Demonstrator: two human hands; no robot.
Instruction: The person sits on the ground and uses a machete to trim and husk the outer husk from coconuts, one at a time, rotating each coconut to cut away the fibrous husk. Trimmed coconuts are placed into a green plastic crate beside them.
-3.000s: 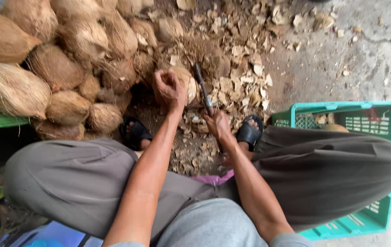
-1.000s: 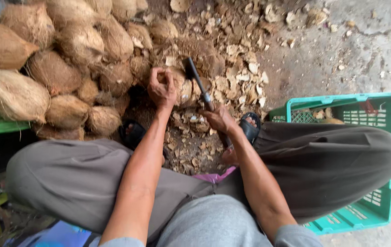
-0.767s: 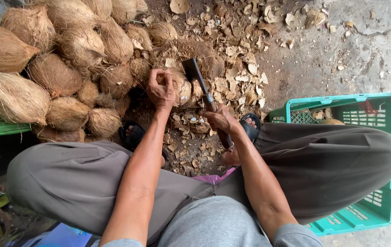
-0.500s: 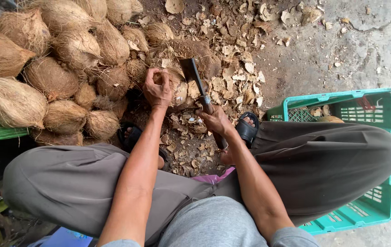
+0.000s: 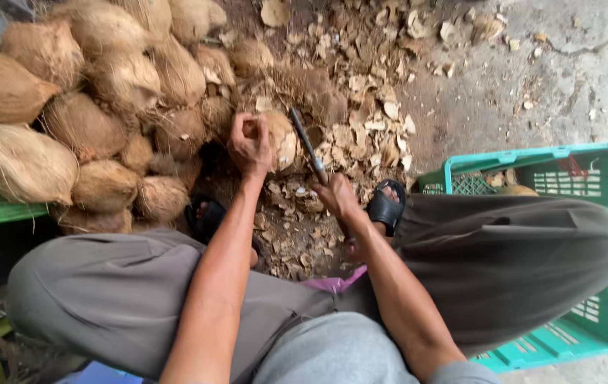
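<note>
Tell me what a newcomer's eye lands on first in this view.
First, the heap of husked coconuts filling the upper left. Next, at the centre, the left hand grips a coconut while the right hand holds a cleaver with its blade against it, above a spread of shell chips on the ground. A green plastic crate stands at the right, behind the person's knee.
</note>
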